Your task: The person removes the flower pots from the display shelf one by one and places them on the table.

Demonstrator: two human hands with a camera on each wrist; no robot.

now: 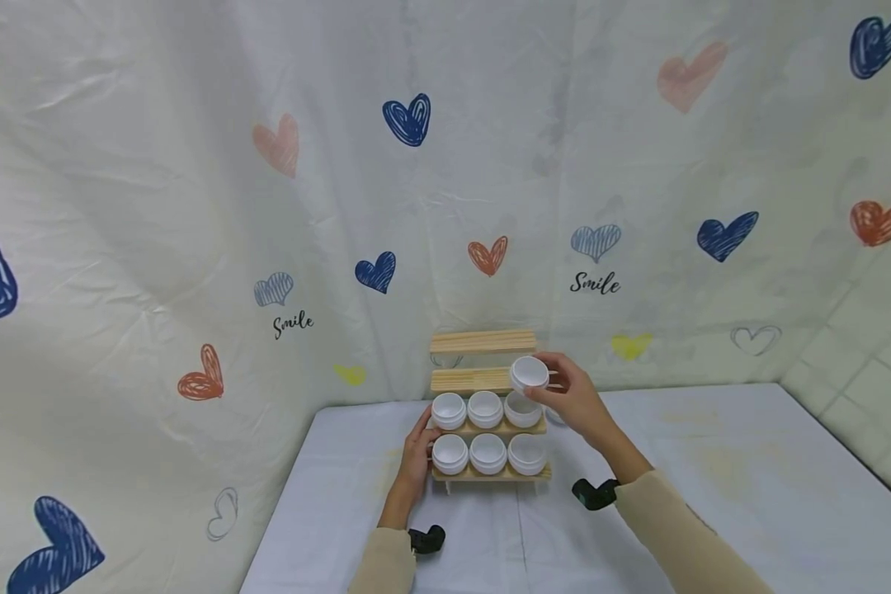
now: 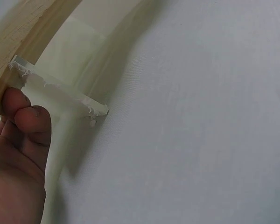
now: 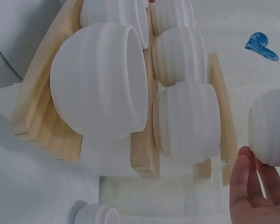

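Note:
A stepped wooden rack (image 1: 490,474) stands on the table with small white bowls (image 1: 487,452) in two rows of three on its lower shelves. My right hand (image 1: 575,400) holds another small white bowl (image 1: 529,374) between thumb and fingers, level with the bare third shelf (image 1: 468,380) at its right end. In the right wrist view that held bowl (image 3: 270,126) is apart from the rack and partly cut off. At the rack's left side, my left hand (image 1: 416,454) grips a shelf end; the left wrist view shows curled fingers against the wooden edge (image 2: 32,37).
One more white bowl (image 3: 97,214) sits on the table to the rack's right, mostly hidden behind the right hand in the head view. White cloth covers the table (image 1: 698,487). A heart-printed curtain (image 1: 490,165) hangs right behind the rack.

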